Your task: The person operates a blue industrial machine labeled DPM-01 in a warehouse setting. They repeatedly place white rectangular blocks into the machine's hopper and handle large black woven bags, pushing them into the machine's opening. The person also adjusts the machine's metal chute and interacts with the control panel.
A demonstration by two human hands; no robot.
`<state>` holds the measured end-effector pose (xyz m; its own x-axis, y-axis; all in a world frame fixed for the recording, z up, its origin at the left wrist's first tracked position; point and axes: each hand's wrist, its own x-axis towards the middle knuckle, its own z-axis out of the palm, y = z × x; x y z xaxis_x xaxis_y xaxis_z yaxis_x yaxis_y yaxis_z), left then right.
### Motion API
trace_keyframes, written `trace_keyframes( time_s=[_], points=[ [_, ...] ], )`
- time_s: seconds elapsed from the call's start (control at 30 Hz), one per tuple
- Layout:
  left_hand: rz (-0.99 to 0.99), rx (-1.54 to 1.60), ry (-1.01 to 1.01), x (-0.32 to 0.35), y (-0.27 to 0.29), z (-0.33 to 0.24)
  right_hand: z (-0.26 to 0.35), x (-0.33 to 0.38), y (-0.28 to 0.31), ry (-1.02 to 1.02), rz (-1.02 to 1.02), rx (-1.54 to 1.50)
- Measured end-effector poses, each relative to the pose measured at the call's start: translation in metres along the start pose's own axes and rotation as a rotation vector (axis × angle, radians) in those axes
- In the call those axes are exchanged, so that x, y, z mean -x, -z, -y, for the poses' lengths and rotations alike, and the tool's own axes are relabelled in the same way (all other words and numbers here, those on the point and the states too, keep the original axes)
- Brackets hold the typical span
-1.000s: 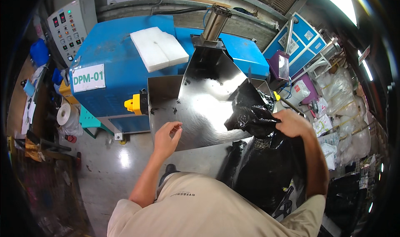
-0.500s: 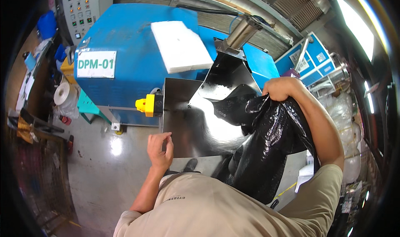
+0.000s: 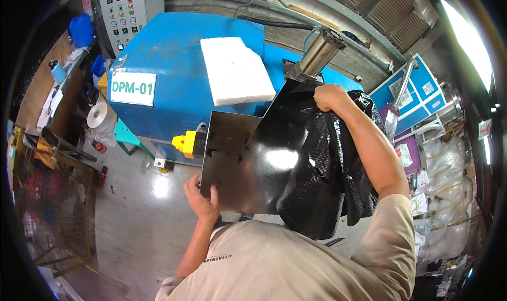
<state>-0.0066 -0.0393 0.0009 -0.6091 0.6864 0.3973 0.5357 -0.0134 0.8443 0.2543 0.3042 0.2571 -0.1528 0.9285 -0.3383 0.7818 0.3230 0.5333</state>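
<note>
My right hand (image 3: 330, 97) is closed on a large crumpled sheet of shiny black plastic film (image 3: 311, 179). The film hangs from it over the right side of a metal hopper tray (image 3: 237, 158) and drapes past the tray's near edge. Its upper end lies at the mouth of the metal chute below a metal cylinder (image 3: 321, 52). My left hand (image 3: 203, 199) holds nothing; its fingers are apart around the near left corner of the tray, and I cannot tell if they touch it. A yellow knob (image 3: 185, 143) sticks out by the tray's left wall.
A blue machine (image 3: 158, 52) stands ahead with a stack of white foam sheets (image 3: 237, 71) on top. Behind it at left is a grey control panel (image 3: 124, 15). A green stool (image 3: 125, 137) and a film roll (image 3: 97, 116) stand at left; wrapped plastic bundles (image 3: 446, 179) are piled at right.
My right hand has moved forward and left, drawing the black film further over the tray toward the chute. My left hand has come to the tray's near left corner, its fingers spreading.
</note>
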Motion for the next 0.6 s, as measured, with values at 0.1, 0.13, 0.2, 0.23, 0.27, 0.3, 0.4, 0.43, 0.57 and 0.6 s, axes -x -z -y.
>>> trace_keyframes(
  time_s=[0.1,0.13,0.2,0.23,0.27,0.3,0.4,0.43,0.57,0.6],
  points=[
    [-0.001,-0.083,-0.025,-0.001,-0.004,0.001,0.007,-0.002,-0.017,0.025,-0.007,-0.024],
    [0.0,-0.103,-0.03,0.0,-0.005,0.0,0.006,-0.002,-0.023,0.022,-0.002,-0.025],
    [0.005,-0.143,-0.038,0.001,-0.007,0.0,0.005,-0.006,-0.04,0.016,0.014,-0.026],
    [0.002,-0.164,-0.038,0.001,-0.008,-0.001,0.005,-0.009,-0.046,0.008,0.019,-0.032],
    [-0.001,-0.184,-0.04,0.0,-0.008,-0.001,0.004,-0.012,-0.051,0.006,0.014,-0.054],
    [-0.006,-0.202,-0.042,-0.001,-0.009,-0.001,0.005,-0.012,-0.052,0.001,0.008,-0.075],
    [-0.001,-0.191,0.007,0.002,-0.01,0.0,0.01,-0.015,-0.065,-0.016,-0.038,-0.09],
    [0.008,-0.196,0.008,0.001,-0.01,0.001,0.012,-0.016,-0.068,-0.022,-0.059,-0.087],
    [0.024,-0.216,0.009,0.001,-0.01,0.003,0.023,-0.021,-0.071,-0.031,-0.104,-0.161],
    [0.028,-0.215,0.006,0.001,-0.011,0.003,0.022,-0.026,-0.078,-0.046,-0.127,-0.181]
  ],
)
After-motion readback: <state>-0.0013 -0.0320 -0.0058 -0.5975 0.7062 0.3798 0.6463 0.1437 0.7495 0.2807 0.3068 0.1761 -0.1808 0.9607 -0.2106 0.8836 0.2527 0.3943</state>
